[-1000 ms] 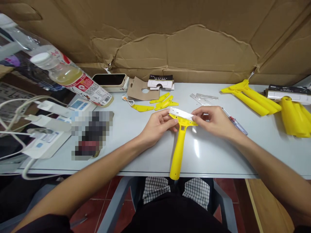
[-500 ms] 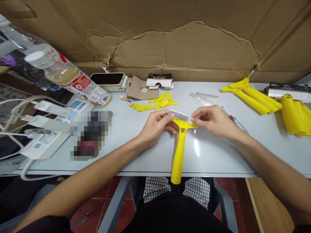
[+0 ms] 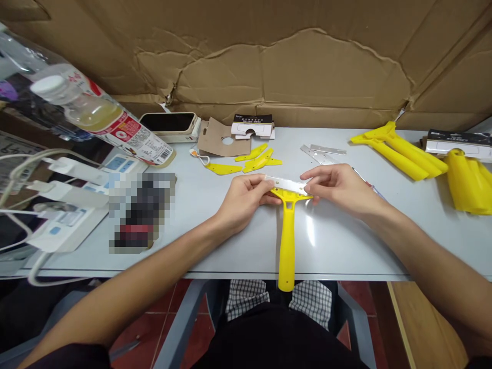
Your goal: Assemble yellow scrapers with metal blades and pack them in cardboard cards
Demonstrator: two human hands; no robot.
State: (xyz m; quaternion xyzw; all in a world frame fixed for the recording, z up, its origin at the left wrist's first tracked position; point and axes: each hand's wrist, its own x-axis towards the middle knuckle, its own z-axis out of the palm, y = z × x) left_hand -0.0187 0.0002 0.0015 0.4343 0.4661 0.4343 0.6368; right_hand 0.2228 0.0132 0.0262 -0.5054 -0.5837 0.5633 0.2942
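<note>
A yellow scraper handle (image 3: 286, 241) points toward me, its lower end past the table's front edge. Across its wide head lies a flat metal blade (image 3: 288, 185) with small slots. My left hand (image 3: 246, 200) pinches the blade and head at the left end, thumb on top and fingers beneath. At the right end my right hand (image 3: 338, 187) has its thumb on the blade, a finger below the head and the index finger lifted. Behind my hands lie several yellow clamp strips (image 3: 257, 161) and loose metal blades (image 3: 326, 149).
More yellow scraper handles (image 3: 407, 151) lie at the right by a packaging box (image 3: 457, 143). A screwdriver (image 3: 371, 187) is partly behind my right hand. Cardboard sleeves (image 3: 223, 138), a phone (image 3: 169, 123), a drink bottle (image 3: 126, 133) and a power strip (image 3: 65, 228) stand left.
The blade has tipped flatter onto the head, its slotted face now turned up. The handle's lower end has swung slightly right. My right index finger has lifted off the blade.
</note>
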